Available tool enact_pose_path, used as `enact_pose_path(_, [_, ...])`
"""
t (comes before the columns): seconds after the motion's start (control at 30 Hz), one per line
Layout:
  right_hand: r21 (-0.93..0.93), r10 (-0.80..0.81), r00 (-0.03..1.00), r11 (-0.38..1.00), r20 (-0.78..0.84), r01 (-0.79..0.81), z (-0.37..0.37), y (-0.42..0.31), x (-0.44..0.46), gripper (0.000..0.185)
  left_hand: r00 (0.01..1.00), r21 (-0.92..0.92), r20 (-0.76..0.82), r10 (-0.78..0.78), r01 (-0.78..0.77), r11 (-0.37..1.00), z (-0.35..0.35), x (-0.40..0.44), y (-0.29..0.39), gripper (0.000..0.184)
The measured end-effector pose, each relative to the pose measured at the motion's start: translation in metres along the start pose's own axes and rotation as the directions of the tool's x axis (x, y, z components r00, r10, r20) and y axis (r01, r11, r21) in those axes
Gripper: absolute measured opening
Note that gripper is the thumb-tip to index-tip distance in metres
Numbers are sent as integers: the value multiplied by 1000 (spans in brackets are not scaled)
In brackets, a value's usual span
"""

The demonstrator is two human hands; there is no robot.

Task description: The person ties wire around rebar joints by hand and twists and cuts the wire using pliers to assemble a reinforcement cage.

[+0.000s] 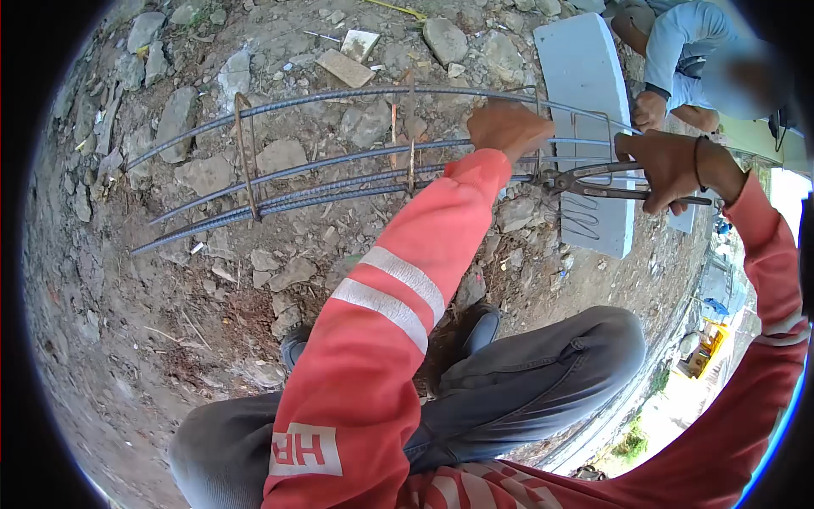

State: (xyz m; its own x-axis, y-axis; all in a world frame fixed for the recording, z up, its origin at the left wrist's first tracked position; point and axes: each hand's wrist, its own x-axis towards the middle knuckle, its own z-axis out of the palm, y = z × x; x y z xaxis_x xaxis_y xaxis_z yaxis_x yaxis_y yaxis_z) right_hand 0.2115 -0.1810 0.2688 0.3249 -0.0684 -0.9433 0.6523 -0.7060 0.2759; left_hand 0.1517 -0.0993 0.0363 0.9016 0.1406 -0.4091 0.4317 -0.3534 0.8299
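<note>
A rebar cage (322,159) of long ribbed bars with bent stirrups (246,157) lies across the stony ground in front of me. My left hand (509,127) is closed in a fist over the upper bars, close to a stirrup; what its fingers grip is hidden. My right hand (678,165) is wrapped around the handles of metal pincers (602,182). Their jaws point left and sit at the lower bars beside the stirrup, just below my left hand. Thin bent wire (581,216) lies over the pale board under the pincers.
A pale blue-grey board (583,64) runs under the cage's right end. Another person (687,51) crouches beyond it, one hand (649,110) near the bar ends. Rocks (178,123) and broken tile (360,45) litter the ground. A yellow machine (705,349) stands far right.
</note>
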Motion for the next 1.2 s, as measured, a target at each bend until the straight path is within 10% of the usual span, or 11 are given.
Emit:
enact_pose_path(0.1, [-596, -298, 816, 800, -495, -70, 69, 16, -10, 73, 997, -21, -15, -81, 81, 997, -1, 0, 3, 44])
enact_pose_path(0.17, [-519, -167, 807, 833, -566, -192, 87, 6, -19, 68, 996, -31, 8, -86, 86, 996, -1, 2, 3, 43])
enact_pose_path(0.27, [-681, -553, 398, 608, -732, -408, 99, 30, -5, 43, 996, -25, 42, -76, 77, 997, -8, -6, 7, 43])
enact_pose_path(0.53, [-931, -748, 567, 196, -344, -307, -23, -11, 30, 13, 997, -35, 78, -17, 20, 999, -11, -8, -2, 43])
enact_pose_path(0.83, [-892, -633, 664, 436, -399, -120, 29, 34, 5, 32, 996, -5, 61, -63, 63, 998, -6, -1, 0, 53])
enact_pose_path(0.97, [-461, -272, 850, 887, -451, 39, 83, 10, -25, 45, 997, -57, 83, -13, 18, 998, -11, -5, -1, 59])
enact_pose_path(1.0, [-149, -343, 845, 939, -410, 308, 92, 10, -19, 48, 995, -79, 100, 28, -20, 997, -11, -3, -4, 62])
enact_pose_path(1.03, [483, -35, 992, 871, -122, 90, 97, 4, -20, 48, 995, -77, 100, 29, -22, 997, -11, -1, -5, 62])
enact_pose_path(1.1, [829, -113, 993, 558, 36, 34, 109, 17, -14, 45, 987, -120, 163, 4, 16, 993, -10, 3, -6, 65])
enact_pose_path(1.2, [763, -19, 999, 645, -44, 46, 129, 14, -4, 45, 993, -224, 106, 52, -27, 974, -4, 6, -15, 63])
